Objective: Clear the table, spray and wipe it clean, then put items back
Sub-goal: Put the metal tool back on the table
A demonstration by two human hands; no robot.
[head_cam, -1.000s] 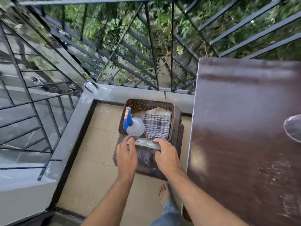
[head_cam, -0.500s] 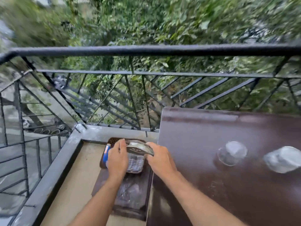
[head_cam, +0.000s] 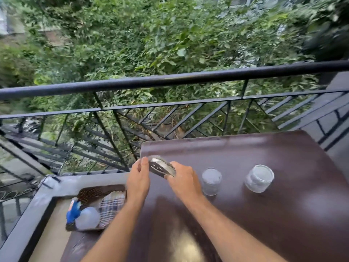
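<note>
My left hand (head_cam: 138,179) and my right hand (head_cam: 184,181) both grip a clear glass tray (head_cam: 160,166), held tilted above the near-left part of the dark brown table (head_cam: 283,214). Two clear glasses stand upside down on the table to the right of my hands: a smaller one (head_cam: 211,181) and a wider one (head_cam: 259,178). Down to the left, a brown basket (head_cam: 90,192) on a low stool holds a spray bottle with a blue head (head_cam: 83,217) and a checked cloth (head_cam: 112,207).
A black metal railing (head_cam: 170,82) runs along the balcony's far side and left side, with dense green bushes beyond. A grey ledge (head_cam: 47,193) borders the tiled floor (head_cam: 52,239) left of the table. A grey wall stands at the far right.
Both hands lifted the glass tray up from the stool by the basket and carried it right, over the table. The view swung up and right, bringing both glasses into sight.
</note>
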